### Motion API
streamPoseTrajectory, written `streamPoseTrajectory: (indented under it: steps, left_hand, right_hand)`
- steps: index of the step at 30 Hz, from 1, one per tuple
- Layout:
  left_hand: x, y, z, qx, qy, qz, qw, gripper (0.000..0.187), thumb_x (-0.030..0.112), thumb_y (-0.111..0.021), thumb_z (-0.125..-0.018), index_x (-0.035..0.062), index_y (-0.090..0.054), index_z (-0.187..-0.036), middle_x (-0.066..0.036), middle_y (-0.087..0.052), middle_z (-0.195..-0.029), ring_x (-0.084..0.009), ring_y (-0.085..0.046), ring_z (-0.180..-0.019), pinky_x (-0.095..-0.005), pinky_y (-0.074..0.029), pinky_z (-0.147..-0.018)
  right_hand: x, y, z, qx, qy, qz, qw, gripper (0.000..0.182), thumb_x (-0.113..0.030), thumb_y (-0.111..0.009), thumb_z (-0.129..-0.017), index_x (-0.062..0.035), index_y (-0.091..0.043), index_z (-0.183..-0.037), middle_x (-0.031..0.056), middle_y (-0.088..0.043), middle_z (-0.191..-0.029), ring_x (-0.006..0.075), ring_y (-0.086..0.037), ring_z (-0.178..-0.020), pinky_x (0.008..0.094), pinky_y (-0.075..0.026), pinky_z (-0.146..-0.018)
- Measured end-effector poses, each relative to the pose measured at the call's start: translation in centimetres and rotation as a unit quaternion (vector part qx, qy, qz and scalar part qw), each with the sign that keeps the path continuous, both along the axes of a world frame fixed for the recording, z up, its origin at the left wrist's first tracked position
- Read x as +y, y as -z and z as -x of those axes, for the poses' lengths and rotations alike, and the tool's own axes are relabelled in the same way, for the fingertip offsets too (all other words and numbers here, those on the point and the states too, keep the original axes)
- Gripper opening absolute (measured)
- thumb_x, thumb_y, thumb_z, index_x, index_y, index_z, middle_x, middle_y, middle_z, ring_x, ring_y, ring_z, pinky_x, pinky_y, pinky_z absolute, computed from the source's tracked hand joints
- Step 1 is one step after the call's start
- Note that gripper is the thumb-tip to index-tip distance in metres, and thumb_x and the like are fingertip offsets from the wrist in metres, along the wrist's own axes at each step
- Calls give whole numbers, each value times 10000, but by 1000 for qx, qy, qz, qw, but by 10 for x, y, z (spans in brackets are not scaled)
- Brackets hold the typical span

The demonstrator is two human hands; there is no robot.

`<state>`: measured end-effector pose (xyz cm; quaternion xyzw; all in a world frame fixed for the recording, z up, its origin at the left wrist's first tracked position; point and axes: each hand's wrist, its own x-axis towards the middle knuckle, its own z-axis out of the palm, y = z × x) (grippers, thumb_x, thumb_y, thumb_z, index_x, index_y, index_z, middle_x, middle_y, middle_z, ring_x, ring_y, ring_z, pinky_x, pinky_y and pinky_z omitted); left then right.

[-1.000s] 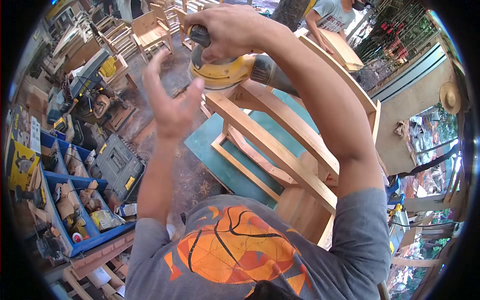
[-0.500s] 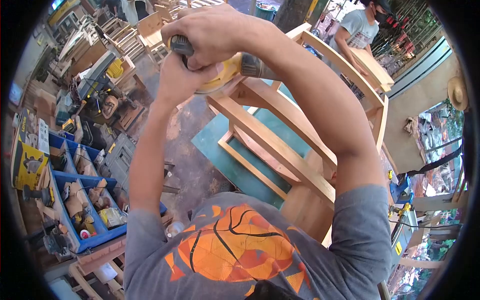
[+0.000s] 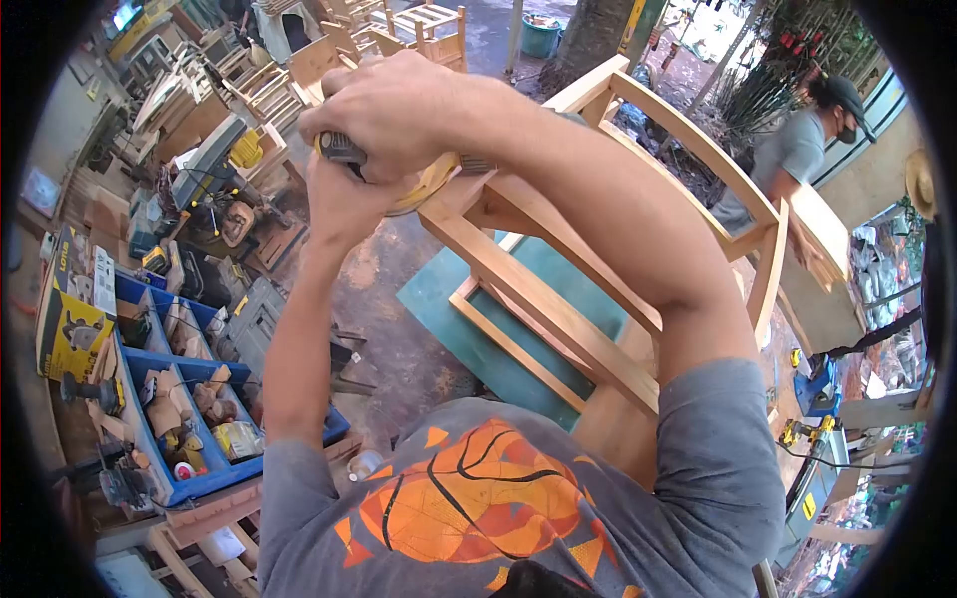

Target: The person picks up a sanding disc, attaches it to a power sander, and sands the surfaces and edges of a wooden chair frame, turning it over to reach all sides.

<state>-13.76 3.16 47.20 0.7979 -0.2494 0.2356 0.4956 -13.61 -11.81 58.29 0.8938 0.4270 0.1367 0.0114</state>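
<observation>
Since a second ago the left hand (image 3: 344, 204), then raised open and clear of the tool, has come up under the sander (image 3: 424, 184) and now clasps it from below, and the whole grip has shifted left in view. At far left a blue tray (image 3: 130, 359) holds small tools beside a yellow box (image 3: 65, 334), with a grey case (image 3: 254, 314) nearer the middle. The right hand (image 3: 394, 110) is closed over the top of the sander, which sits at the upper end of the chair frame (image 3: 558, 319), pressed on its wood. The frame stands over a green board (image 3: 449, 299). At right another person (image 3: 797, 149) leans over a wooden piece.
</observation>
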Motion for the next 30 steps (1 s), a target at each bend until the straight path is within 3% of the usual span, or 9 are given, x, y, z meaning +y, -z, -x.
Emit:
streamPoseTrajectory:
  steps: [5, 7, 12, 14, 17, 21, 23, 27, 30]
  left_hand:
    - [-4, -21, 2, 90, -7, -41, 995, 507, 180, -897, -745, -48, -680, -1143, -104, -745, -1096, -161, -702, -1025, -333, -557, -864]
    - [-11, -21, 3, 11, 21, 15, 1000, 520, 219, -922, -651, -14, -675, -1045, -136, -743, -938, -259, -740, -879, -386, -572, -778]
    - [-26, -10, 6, -11, 27, 63, 998, 513, 229, -922, -666, -15, -674, -1043, -124, -740, -965, -258, -733, -908, -382, -563, -770]
    - [-21, -13, 9, 84, 13, -8, 996, 514, 143, -861, -774, -56, -647, -1197, -122, -702, -1197, -177, -672, -1080, -341, -541, -913]
    - [-21, -5, 15, 15, -7, 11, 1000, 504, 145, -858, -777, -57, -656, -1193, -121, -713, -1176, -189, -685, -1063, -346, -546, -906]
    - [-12, -12, 14, 61, -26, -32, 997, 498, 147, -858, -781, -56, -662, -1191, -123, -716, -1172, -197, -688, -1074, -349, -544, -917]
    - [-8, -3, 9, 5, -41, 13, 999, 541, 205, -910, -672, -15, -666, -1102, -138, -714, -1063, -262, -703, -990, -398, -547, -838]
    - [-3, 0, 5, -40, -46, 41, 997, 577, 214, -909, -675, -25, -650, -1131, -138, -700, -1070, -265, -698, -987, -391, -549, -839]
    - [-8, -27, 11, -9, -45, -4, 999, 539, 171, -880, -767, -59, -659, -1202, -115, -718, -1155, -183, -687, -1051, -329, -538, -895]
  right_hand:
    - [-18, -9, -8, 3, -29, -64, 998, 647, -199, -780, -693, -208, -644, -1325, 119, -651, -1145, 346, -672, -1090, 473, -553, -904]
    - [-25, -9, -6, -3, -63, -106, 992, 651, -204, -787, -687, -200, -646, -1323, 116, -651, -1143, 335, -674, -1084, 476, -549, -907]
    - [-32, -9, 5, 16, -28, -77, 996, 609, -197, -780, -679, -211, -673, -1279, 112, -655, -1125, 323, -671, -1088, 462, -553, -908]
    - [-29, -9, 5, 3, -28, -79, 996, 605, -194, -777, -680, -213, -672, -1276, 111, -656, -1123, 323, -672, -1087, 461, -553, -906]
    - [-25, -7, 6, 12, -30, -60, 998, 598, -190, -774, -687, -214, -669, -1276, 113, -656, -1120, 327, -674, -1088, 460, -555, -899]
    - [-19, -2, 2, -20, -50, -76, 996, 608, -189, -783, -688, -227, -668, -1284, 121, -652, -1091, 338, -677, -1087, 454, -559, -900]
    - [-18, 0, 3, -29, -62, -98, 993, 610, -183, -781, -692, -228, -665, -1289, 127, -651, -1076, 344, -680, -1079, 457, -559, -897]
    - [-11, -2, 1, -41, -71, -75, 994, 601, -178, -779, -693, -221, -670, -1282, 131, -654, -1082, 346, -682, -1071, 458, -560, -900]
    - [-17, -22, 0, -15, -66, -76, 995, 602, -163, -769, -682, -189, -679, -1277, 138, -661, -1127, 352, -677, -1093, 452, -559, -916]
